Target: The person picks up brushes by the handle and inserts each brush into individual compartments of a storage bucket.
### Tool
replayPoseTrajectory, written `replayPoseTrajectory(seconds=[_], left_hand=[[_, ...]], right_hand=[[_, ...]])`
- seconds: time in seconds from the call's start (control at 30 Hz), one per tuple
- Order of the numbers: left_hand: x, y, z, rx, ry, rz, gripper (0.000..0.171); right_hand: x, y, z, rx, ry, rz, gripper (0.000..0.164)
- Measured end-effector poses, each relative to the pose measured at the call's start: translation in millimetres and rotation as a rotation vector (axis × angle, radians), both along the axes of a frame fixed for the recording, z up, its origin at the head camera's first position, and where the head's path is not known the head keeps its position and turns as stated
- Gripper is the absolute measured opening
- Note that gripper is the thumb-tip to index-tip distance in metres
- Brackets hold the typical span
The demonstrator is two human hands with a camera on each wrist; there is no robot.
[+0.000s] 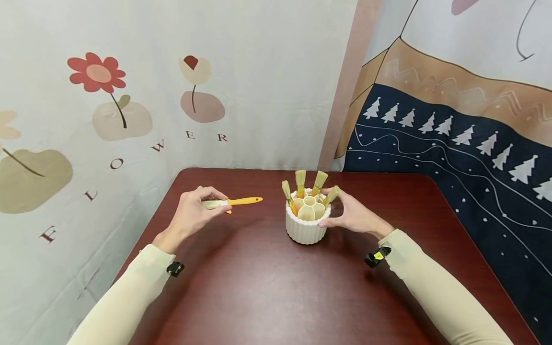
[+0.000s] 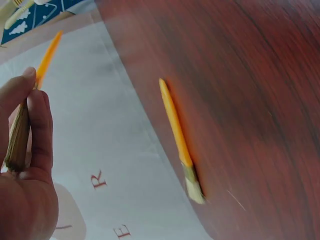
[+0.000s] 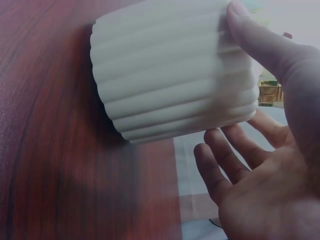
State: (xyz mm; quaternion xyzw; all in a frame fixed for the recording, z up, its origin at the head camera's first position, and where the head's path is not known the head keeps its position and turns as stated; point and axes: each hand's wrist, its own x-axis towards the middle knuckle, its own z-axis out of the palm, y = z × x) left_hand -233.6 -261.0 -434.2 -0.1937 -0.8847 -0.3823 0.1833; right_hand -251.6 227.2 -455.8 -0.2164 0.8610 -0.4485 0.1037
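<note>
My left hand point(image 1: 189, 214) pinches a brush point(image 1: 245, 201) by its bristle end between thumb and fingers, above the table. The yellow handle points right, toward the holder. A second yellow-handled brush point(image 2: 175, 125) lies on the tabletop below and behind that hand; in the head view the hand hides most of it. At the right, a white ribbed brush holder point(image 1: 306, 232) with round compartments stands upright. Several brushes point(image 1: 300, 178) are in its outer compartments, bristles up. My right hand point(image 1: 355, 215) grips the holder's right side, thumb in front and fingers behind.
The dark red-brown wooden table point(image 1: 258, 287) has rounded far corners. Behind it hangs a pale cloth point(image 1: 267, 96) with printed flowers and letters. A dark blue cloth point(image 1: 409, 148) with white trees hangs along the right side.
</note>
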Motion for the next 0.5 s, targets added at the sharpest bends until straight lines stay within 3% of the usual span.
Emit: replayPoseTrajectory(seconds=[0.5], left_hand=[[6.9, 18, 6.9, 0.040, 0.002, 0.086, 0.030]], right_hand=[[10.2, -7, 2.6, 0.016, 0.029, -0.063, 0.098]])
